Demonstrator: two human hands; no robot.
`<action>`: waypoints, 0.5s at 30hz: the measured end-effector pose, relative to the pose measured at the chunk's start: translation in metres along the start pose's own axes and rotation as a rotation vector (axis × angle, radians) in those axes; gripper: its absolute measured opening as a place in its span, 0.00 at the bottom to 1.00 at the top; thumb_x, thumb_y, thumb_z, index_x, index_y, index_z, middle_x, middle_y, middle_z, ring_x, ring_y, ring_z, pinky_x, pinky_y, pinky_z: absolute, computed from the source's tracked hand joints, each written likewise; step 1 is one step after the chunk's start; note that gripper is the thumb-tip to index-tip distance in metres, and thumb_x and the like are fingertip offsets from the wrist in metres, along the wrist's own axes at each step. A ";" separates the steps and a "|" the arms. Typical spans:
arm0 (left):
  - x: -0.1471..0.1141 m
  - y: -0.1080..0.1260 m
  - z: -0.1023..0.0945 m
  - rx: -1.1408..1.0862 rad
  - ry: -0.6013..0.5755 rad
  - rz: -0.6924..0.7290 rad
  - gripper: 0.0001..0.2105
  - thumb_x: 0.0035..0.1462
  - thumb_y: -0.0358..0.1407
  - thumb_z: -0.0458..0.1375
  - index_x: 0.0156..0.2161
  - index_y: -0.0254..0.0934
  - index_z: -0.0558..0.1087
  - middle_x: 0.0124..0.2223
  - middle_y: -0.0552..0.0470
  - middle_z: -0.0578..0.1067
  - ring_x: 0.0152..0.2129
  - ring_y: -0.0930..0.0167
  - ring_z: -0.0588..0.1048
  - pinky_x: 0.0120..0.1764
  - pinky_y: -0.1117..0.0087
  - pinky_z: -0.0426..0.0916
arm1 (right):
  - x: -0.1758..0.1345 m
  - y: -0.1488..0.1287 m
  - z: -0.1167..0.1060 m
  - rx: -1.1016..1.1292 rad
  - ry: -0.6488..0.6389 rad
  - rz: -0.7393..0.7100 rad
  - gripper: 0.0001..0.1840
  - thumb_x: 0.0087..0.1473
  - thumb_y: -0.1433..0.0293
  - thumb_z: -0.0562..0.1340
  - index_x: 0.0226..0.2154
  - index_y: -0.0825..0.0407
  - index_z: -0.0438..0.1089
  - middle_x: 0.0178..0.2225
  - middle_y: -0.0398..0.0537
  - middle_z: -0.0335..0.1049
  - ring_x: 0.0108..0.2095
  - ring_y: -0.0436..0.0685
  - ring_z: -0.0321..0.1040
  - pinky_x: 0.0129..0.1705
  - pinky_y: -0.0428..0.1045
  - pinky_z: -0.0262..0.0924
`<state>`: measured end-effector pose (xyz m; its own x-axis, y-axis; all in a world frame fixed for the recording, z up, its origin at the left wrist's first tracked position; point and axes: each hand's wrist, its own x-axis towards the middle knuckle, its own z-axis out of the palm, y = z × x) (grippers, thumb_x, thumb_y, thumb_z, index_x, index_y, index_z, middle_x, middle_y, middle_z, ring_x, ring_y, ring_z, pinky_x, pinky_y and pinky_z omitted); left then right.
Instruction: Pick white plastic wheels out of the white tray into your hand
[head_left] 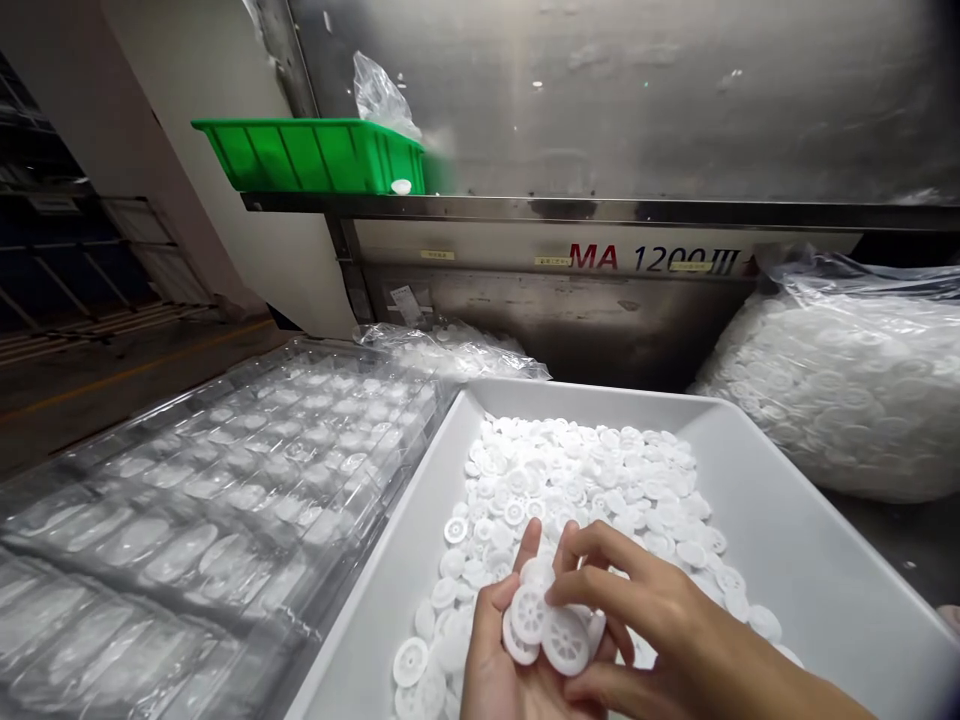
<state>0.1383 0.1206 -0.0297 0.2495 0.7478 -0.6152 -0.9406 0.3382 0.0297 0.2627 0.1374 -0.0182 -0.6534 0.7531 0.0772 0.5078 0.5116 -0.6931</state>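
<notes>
My left hand (495, 660) is cupped palm up over a grey-white bin (810, 530), with several small white plastic wheels (565, 641) resting in its palm and fingers. From the right, my right hand (652, 610) reaches over them, its fingers curled onto the same little pile. Its index fingertip touches one spoked wheel (529, 613), and its thumb lies by the lower edge of another. Below both hands spreads a thick layer of loose white wheels (540, 470); some show spokes and a centre hole, others a smooth face. My hands hide part of this layer.
Clear plastic trays (225, 480) with white parts in their pockets stand left of the bin. A full clear bag (862, 400) of white wheels sits at the right, and a flatter bag (457, 350) lies behind. A green bin (300, 155) rests on the machine's ledge (637, 211).
</notes>
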 end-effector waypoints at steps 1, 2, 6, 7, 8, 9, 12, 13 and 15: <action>-0.002 0.000 0.001 -0.002 0.007 0.002 0.21 0.55 0.33 0.52 0.55 0.49 0.60 0.51 0.48 0.71 0.35 0.67 0.76 0.31 0.69 0.66 | -0.001 -0.001 -0.002 0.020 -0.014 0.003 0.18 0.47 0.79 0.63 0.41 0.49 0.66 0.43 0.47 0.58 0.42 0.52 0.65 0.44 0.45 0.63; -0.003 0.001 0.001 -0.010 0.014 0.003 0.21 0.55 0.33 0.52 0.55 0.48 0.60 0.52 0.47 0.71 0.35 0.67 0.76 0.32 0.68 0.67 | -0.002 -0.001 -0.003 0.038 -0.026 0.008 0.17 0.47 0.78 0.64 0.41 0.48 0.66 0.44 0.46 0.58 0.44 0.53 0.65 0.46 0.45 0.63; -0.005 0.004 0.001 -0.064 -0.001 -0.032 0.21 0.56 0.34 0.52 0.56 0.45 0.60 0.52 0.43 0.70 0.40 0.65 0.75 0.35 0.68 0.67 | -0.002 -0.002 -0.008 0.015 -0.028 0.005 0.15 0.49 0.74 0.63 0.41 0.47 0.66 0.43 0.46 0.59 0.42 0.52 0.65 0.44 0.44 0.63; -0.005 0.005 0.001 -0.067 -0.009 -0.044 0.22 0.56 0.34 0.52 0.56 0.45 0.59 0.52 0.43 0.71 0.42 0.65 0.74 0.35 0.68 0.67 | -0.002 -0.002 -0.010 -0.012 -0.027 -0.010 0.15 0.50 0.73 0.63 0.42 0.47 0.66 0.43 0.47 0.59 0.42 0.52 0.64 0.44 0.44 0.63; -0.004 0.006 0.000 -0.058 -0.018 -0.054 0.23 0.55 0.34 0.52 0.57 0.45 0.58 0.52 0.43 0.71 0.43 0.64 0.73 0.35 0.68 0.67 | -0.001 -0.002 -0.010 -0.043 -0.029 -0.027 0.14 0.51 0.71 0.63 0.43 0.47 0.66 0.44 0.47 0.59 0.42 0.52 0.64 0.45 0.45 0.63; -0.004 0.007 0.000 -0.038 -0.022 -0.065 0.23 0.55 0.33 0.51 0.57 0.46 0.57 0.53 0.44 0.71 0.45 0.63 0.73 0.35 0.67 0.66 | 0.000 -0.002 -0.011 -0.082 -0.036 -0.045 0.13 0.53 0.69 0.62 0.43 0.46 0.66 0.44 0.48 0.59 0.43 0.53 0.63 0.45 0.46 0.63; -0.005 0.010 0.000 0.003 -0.025 -0.086 0.23 0.55 0.34 0.50 0.57 0.45 0.57 0.53 0.47 0.71 0.47 0.62 0.72 0.37 0.66 0.66 | 0.000 0.000 -0.010 -0.206 -0.093 -0.100 0.13 0.57 0.62 0.57 0.46 0.38 0.65 0.45 0.50 0.57 0.44 0.57 0.60 0.43 0.52 0.64; -0.005 0.009 0.000 -0.006 -0.030 -0.083 0.23 0.56 0.34 0.49 0.57 0.45 0.57 0.53 0.48 0.71 0.47 0.63 0.72 0.38 0.65 0.66 | -0.001 0.001 -0.008 -0.227 -0.106 -0.121 0.13 0.57 0.60 0.56 0.46 0.35 0.64 0.46 0.50 0.57 0.44 0.59 0.59 0.41 0.53 0.65; -0.005 0.008 -0.001 -0.041 -0.051 -0.062 0.22 0.57 0.35 0.49 0.58 0.44 0.57 0.53 0.48 0.72 0.46 0.64 0.72 0.40 0.65 0.67 | -0.003 0.005 -0.004 -0.217 -0.117 -0.154 0.15 0.57 0.56 0.54 0.48 0.33 0.62 0.48 0.50 0.55 0.44 0.61 0.58 0.38 0.55 0.65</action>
<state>0.1292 0.1194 -0.0274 0.3178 0.7550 -0.5735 -0.9314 0.3618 -0.0398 0.2696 0.1390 -0.0184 -0.7858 0.6136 0.0775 0.4980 0.7020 -0.5092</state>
